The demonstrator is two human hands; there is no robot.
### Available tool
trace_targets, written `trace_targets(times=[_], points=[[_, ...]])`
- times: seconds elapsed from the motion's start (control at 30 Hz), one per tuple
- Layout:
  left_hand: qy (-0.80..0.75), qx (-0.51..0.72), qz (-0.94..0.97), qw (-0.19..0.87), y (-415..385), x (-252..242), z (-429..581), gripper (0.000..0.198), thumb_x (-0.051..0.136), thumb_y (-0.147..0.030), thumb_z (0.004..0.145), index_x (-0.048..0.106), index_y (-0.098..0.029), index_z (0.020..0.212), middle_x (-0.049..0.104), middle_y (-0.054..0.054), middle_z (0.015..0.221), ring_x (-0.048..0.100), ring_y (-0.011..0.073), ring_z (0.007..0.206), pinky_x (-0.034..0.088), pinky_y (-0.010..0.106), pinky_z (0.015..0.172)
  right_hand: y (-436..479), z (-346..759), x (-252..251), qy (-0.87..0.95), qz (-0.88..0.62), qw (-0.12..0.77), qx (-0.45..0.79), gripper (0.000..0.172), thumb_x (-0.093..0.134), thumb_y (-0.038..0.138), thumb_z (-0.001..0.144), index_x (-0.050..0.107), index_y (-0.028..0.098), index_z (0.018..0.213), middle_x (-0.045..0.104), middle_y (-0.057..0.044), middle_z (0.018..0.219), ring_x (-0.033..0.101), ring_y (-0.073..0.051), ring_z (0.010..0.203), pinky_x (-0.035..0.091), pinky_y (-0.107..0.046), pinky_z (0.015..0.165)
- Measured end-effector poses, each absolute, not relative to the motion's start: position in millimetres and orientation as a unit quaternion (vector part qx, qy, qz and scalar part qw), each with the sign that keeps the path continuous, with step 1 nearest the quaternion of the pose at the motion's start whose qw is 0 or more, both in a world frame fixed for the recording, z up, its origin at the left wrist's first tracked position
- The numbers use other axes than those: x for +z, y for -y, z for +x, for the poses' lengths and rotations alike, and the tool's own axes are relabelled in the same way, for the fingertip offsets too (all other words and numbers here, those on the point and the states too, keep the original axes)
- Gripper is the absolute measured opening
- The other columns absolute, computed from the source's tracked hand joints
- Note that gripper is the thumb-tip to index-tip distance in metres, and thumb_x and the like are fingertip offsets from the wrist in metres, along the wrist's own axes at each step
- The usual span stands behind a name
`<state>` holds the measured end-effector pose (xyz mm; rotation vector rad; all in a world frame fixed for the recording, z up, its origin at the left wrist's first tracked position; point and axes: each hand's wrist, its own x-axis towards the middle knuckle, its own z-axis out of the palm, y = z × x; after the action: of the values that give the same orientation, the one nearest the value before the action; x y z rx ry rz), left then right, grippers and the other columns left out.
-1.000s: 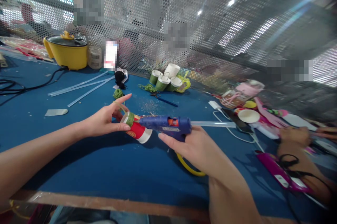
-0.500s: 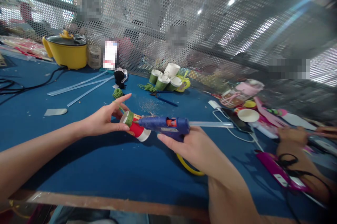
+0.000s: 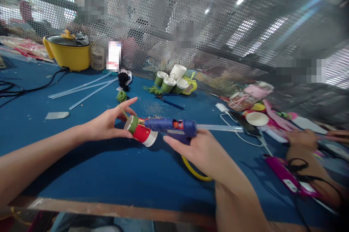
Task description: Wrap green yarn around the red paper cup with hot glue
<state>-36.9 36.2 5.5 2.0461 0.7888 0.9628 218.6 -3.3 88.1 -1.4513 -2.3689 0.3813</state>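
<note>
My left hand (image 3: 110, 123) grips a small red and white paper cup (image 3: 144, 135) by its end, thumb below and fingers above. The cup lies tilted on its side, with green yarn (image 3: 132, 125) wound round the end near my thumb. A strand runs from it toward a ball of green yarn (image 3: 121, 96) behind my fingers. In my right hand (image 3: 201, 152) is a blue hot glue gun (image 3: 170, 127), its nozzle close to the cup beside the yarn band; whether it touches I cannot tell. A clear glue stick (image 3: 218, 127) sticks out of its back.
Farther back stand several green-wrapped cups (image 3: 168, 85), pliers (image 3: 170, 102) and a yellow pot (image 3: 68, 52). Loose glue sticks (image 3: 89, 88) lie left. A phone (image 3: 242, 123), a purple power strip (image 3: 286, 175) and another person's arm (image 3: 302, 145) are at the right.
The cup has turned slightly in my left hand, showing more of its red side. The glue gun has stayed almost in place, its nozzle still by the yarn band.
</note>
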Motion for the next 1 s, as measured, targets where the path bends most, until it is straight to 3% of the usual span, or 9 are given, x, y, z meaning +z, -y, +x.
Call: trace_targets(times=[0.37,0.67,1.0], points=[[-0.297,0.367,0.816,0.332,-36.1,8.4,-36.6,0.094,0.071,-0.024,0.074,0.009,-0.033,0.144,0.053,0.009,0.117,0.057,0.0213,0.096,0.047,0.043,0.089,5.9,219.7,90.5,0.836,-0.499,0.148,0.174,0.020,0.055,0.036,0.083,0.070,0.023,0.082,0.071,0.001,0.076,0.064,-0.018,0.069,0.050,-0.027,0.064],[-0.295,0.362,0.825,0.317,-35.1,8.8,-36.4,0.095,0.071,-0.024,0.074,0.007,-0.032,0.144,0.054,0.010,0.119,0.056,0.0221,0.098,0.046,0.044,0.091,4.2,220.5,89.8,0.843,-0.493,0.166,0.138,0.018,0.056,0.034,0.082,0.068,0.022,0.075,0.071,0.001,0.073,0.064,-0.018,0.067,0.051,-0.027,0.066],[-0.290,0.349,0.838,0.303,-34.7,9.8,-36.6,0.095,0.071,-0.022,0.074,0.007,-0.030,0.144,0.054,0.010,0.120,0.055,0.0226,0.103,0.045,0.043,0.093,1.8,219.4,90.4,0.837,-0.497,0.187,0.134,0.021,0.056,0.033,0.083,0.070,0.021,0.092,0.073,0.000,0.081,0.065,-0.018,0.071,0.052,-0.027,0.069]])
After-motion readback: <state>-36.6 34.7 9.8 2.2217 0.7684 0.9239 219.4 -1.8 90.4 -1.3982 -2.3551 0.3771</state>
